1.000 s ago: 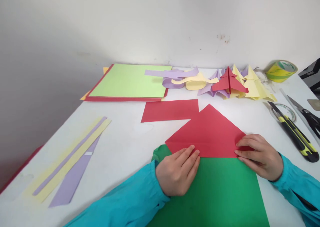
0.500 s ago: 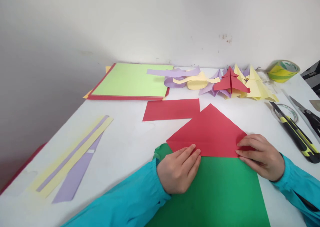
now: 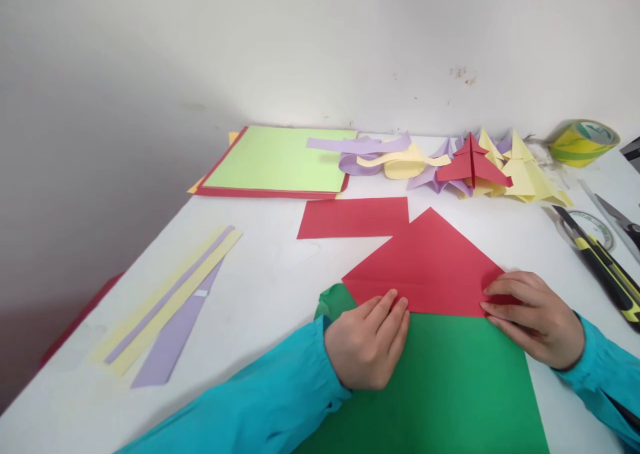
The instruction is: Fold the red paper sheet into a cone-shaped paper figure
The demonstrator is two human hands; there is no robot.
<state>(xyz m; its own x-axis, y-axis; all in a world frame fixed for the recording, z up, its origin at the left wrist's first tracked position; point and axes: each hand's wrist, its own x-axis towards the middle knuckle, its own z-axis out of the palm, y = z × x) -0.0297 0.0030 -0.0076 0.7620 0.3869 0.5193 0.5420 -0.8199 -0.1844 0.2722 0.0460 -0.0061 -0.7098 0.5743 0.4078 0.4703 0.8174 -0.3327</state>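
A folded sheet of red paper (image 3: 425,261) lies with its point away from me, over the far end of a green sheet (image 3: 450,387). My left hand (image 3: 367,344) has its fingers together on the near folded edge, left of the middle, holding the paper there. At the right corner, my right hand (image 3: 535,317) grips the same paper with bent fingers. Both thumbs are mostly hidden. The green sheet's far left corner curls up beside my left wrist.
Behind lie a red paper rectangle (image 3: 355,217), a light green sheet (image 3: 285,161) on a stack, and a red paper plane (image 3: 473,164) among several others. Paper strips (image 3: 175,301) are at left; a utility knife (image 3: 600,264), scissors (image 3: 617,217) and tape roll (image 3: 583,144) at right.
The view has turned slightly left, so everything appears further right. Both hands stay on the red paper, almost unmoved relative to it.
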